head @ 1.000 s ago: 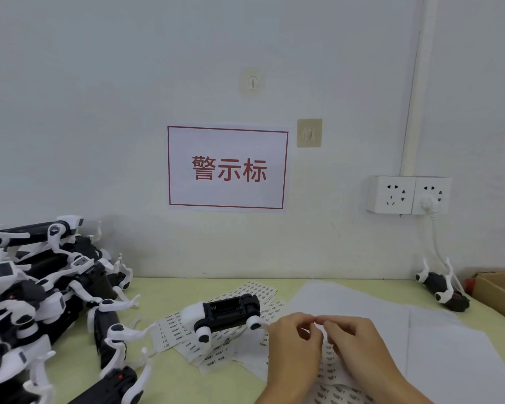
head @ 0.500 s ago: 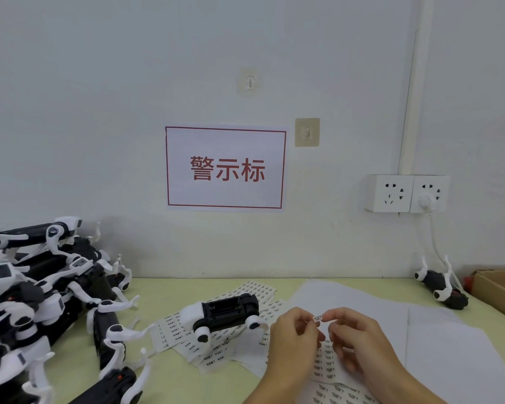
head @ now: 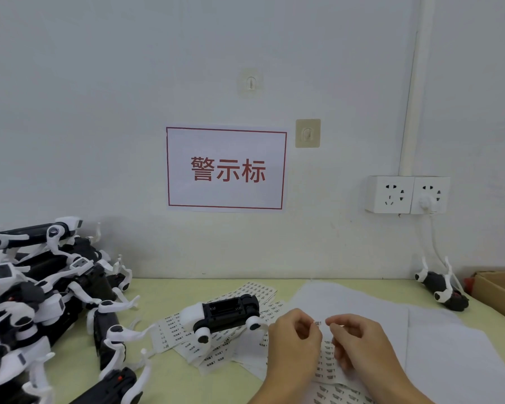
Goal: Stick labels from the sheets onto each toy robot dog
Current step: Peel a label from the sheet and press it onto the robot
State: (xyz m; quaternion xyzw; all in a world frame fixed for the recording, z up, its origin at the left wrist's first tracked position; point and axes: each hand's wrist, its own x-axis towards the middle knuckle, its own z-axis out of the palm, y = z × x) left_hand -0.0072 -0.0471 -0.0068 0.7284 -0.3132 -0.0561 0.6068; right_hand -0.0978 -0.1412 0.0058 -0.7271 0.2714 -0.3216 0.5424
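A black and white toy robot dog point(head: 222, 314) lies belly-up on label sheets point(head: 181, 333) in the middle of the green table point(head: 169, 290). Just right of it, my left hand point(head: 293, 342) and my right hand point(head: 359, 345) are raised close together over a label sheet point(head: 327, 365). A small white label point(head: 317, 323) is pinched between the fingertips of both hands. Which hand bears most of the label I cannot tell.
A pile of several toy robot dogs point(head: 41, 295) fills the left side of the table. One more dog point(head: 440, 285) lies at the back right beside a cardboard box point(head: 499, 293). Blank white sheets point(head: 420, 330) cover the right. A wall socket point(head: 407, 195) has a cable plugged in.
The hands have peeled a small label off the sheet and lifted it a little; it now shows between the fingertips. The dog in the middle has not moved.
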